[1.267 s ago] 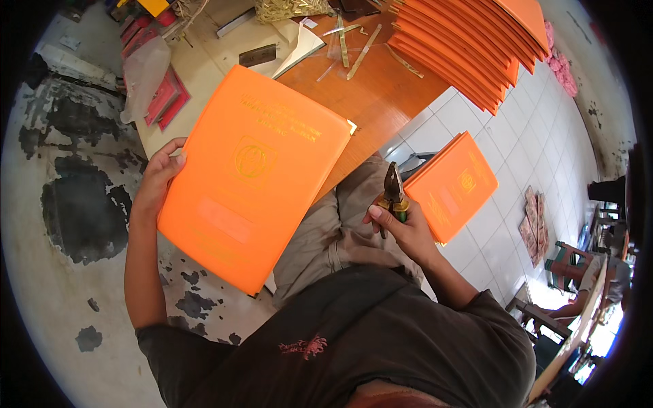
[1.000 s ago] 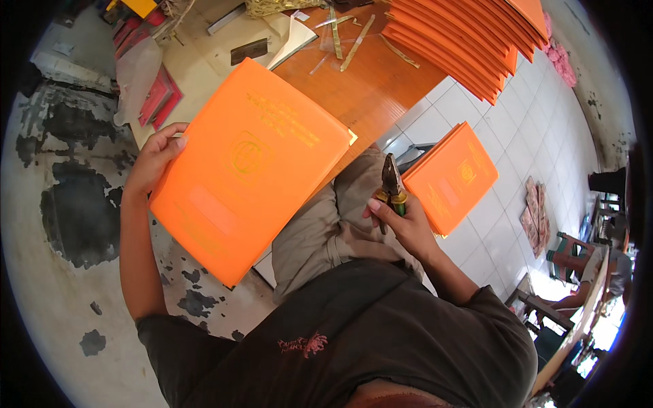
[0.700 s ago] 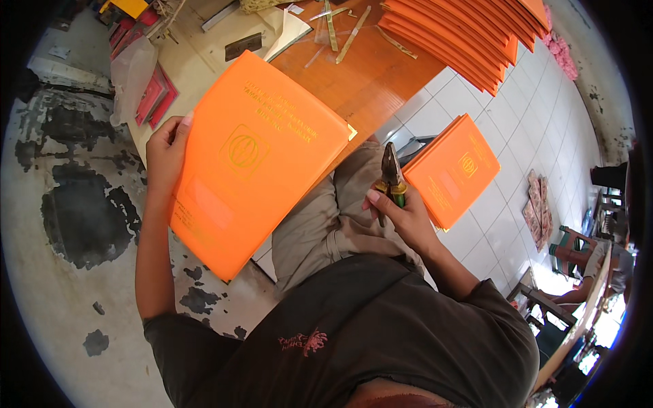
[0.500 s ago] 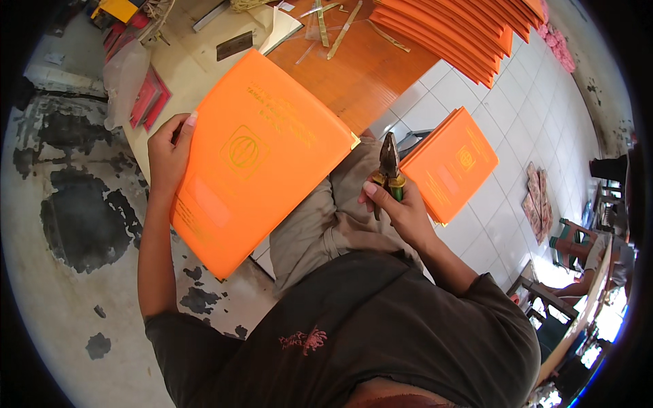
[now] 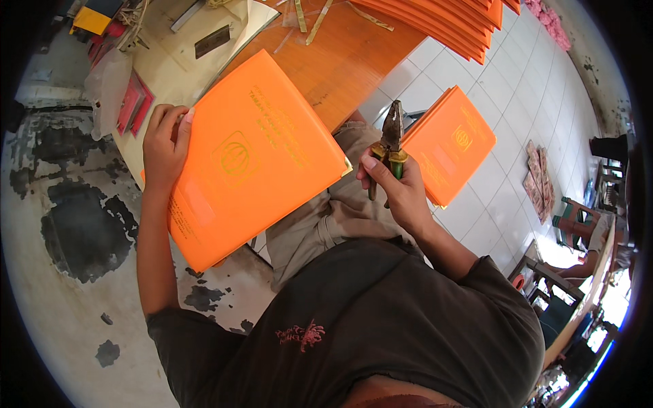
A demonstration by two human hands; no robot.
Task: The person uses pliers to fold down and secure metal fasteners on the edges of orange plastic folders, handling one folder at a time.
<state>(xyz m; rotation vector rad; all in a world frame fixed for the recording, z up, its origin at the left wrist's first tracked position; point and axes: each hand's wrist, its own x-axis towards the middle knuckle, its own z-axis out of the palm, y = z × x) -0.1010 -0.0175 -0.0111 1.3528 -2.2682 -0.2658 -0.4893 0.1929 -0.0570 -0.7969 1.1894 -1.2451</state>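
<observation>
My left hand [image 5: 166,144] grips the left edge of a large orange folder [image 5: 272,187], its thumb on the cover and its fingers closed round the side. Gold print and a round emblem mark the cover, and a gold metal corner [image 5: 347,166] caps the folder's right corner. The folder lies tilted over the table's near edge and my lap. In my right hand [image 5: 401,187] is a pair of pliers [image 5: 391,132] with green and yellow handles, jaws pointing up. The pliers are apart from the folder, just right of its metal corner.
More orange folders [image 5: 456,139] are piled to the right of my knees. A tall stack of orange folders [image 5: 449,24] overhangs the far table edge. Gold strips [image 5: 316,24] and a dark metal plate [image 5: 213,42] lie on the table [image 5: 354,64]. Behind, at right, a person's arm [image 5: 578,268] shows.
The pliers have turned more upright, and their handles now stand farther apart. My left hand keeps its hold on the folder. The whole view has shifted slightly.
</observation>
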